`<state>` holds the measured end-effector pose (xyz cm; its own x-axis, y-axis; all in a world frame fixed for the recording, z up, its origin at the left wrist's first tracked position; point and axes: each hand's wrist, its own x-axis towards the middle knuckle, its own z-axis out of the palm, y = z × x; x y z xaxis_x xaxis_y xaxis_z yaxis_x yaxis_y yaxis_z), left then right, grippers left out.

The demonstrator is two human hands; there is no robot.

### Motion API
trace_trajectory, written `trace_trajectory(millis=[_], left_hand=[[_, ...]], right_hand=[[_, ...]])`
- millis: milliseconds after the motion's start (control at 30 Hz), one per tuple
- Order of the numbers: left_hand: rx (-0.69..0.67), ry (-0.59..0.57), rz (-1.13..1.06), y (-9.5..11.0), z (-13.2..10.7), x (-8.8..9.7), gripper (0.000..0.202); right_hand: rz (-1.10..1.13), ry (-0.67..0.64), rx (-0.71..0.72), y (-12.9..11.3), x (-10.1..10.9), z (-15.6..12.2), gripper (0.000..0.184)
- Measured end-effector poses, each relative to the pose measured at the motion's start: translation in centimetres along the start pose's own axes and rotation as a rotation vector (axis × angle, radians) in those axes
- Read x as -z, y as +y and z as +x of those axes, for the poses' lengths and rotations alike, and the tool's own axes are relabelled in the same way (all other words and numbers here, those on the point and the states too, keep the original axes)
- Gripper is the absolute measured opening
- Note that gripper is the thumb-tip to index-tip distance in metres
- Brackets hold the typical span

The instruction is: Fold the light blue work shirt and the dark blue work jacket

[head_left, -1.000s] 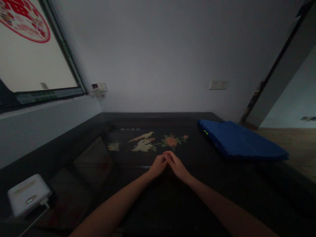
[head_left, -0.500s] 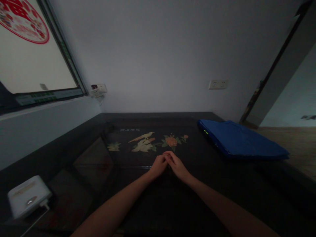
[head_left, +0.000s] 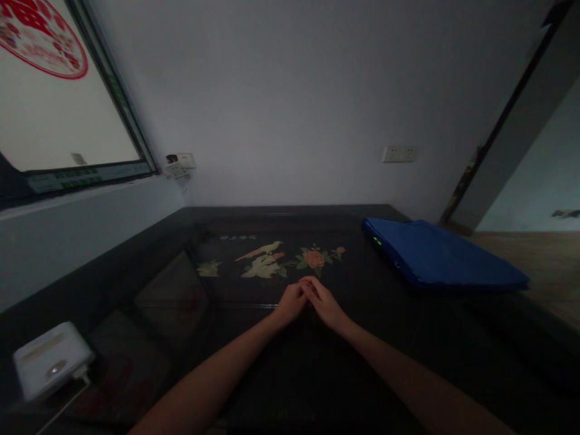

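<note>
Black, glossy table [head_left: 376, 296] fills the lower half of my head-cam feed, running back to the pale wall [head_left: 281, 109]. Both arms come up from the bottom edge and angle inward, making a peak approx. mid-frame. L forearm [head_left: 222, 368] slants up to the right, R forearm [head_left: 403, 371] up to the left; both wrists look fairly straight. At the peak, L hand [head_left: 289, 305] and R hand [head_left: 327, 308] meet, fingertips bent and laid over each other, w/ R fingers uppermost AFAICT. Palms face inward, heels apart, so there's a dark wedge btwn the wrists. Re grip: each hand's fingers are curled against the other's, but I can't tell if they're closed on anything, bc the inner side is hidden. Can't tell either if they rest on the tabletop or sit just above. Nearest pic on the table is the orange flower [head_left: 314, 258], just past the fingertips; the pale bird [head_left: 265, 249] is beside it, to the left. Blue flat item [head_left: 444, 254] lies at the far R side of the table, well apart from R hand; white box [head_left: 53, 359] w/ a cable sits near L edge.
</note>
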<state>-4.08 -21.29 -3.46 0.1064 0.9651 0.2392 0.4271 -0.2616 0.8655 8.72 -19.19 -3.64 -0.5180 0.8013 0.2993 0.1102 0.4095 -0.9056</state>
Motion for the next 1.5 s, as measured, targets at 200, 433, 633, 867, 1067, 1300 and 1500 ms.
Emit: trace_trajectory(millis=[200,433,633,867,1067,1300,1500], left_hand=[[0.003,-0.012,-0.01,-0.24,0.03,-0.04,0.023],[0.01,-0.006,0.027,-0.11,0.04,0.01,0.019],[0.006,-0.014,0.029,0.08,0.06,0.04,0.021],[-0.005,-0.01,0.03,-0.22,0.08,0.01,0.02],[0.002,-0.015,0.046,0.08,0.05,0.05,0.02],[0.012,-0.008,0.035,0.32,-0.04,0.07,0.019],[0.027,0.0,0.015,0.02,-0.06,-0.05,0.018]], right_hand=[[-0.005,0.001,-0.007,-0.18,0.02,-0.08,0.032],[-0.023,-0.001,-0.008,-0.31,0.05,-0.1,0.028],[-0.02,-0.009,-0.01,-0.31,0.05,-0.05,0.029],[-0.028,-0.015,-0.001,-0.1,0.03,0.01,0.03],[-0.035,-0.015,0.002,-0.17,0.08,0.02,0.025],[-0.031,-0.016,0.003,-0.49,0.11,0.04,0.024],[-0.035,-0.064,-0.018,-0.53,0.52,0.31,0.027]])
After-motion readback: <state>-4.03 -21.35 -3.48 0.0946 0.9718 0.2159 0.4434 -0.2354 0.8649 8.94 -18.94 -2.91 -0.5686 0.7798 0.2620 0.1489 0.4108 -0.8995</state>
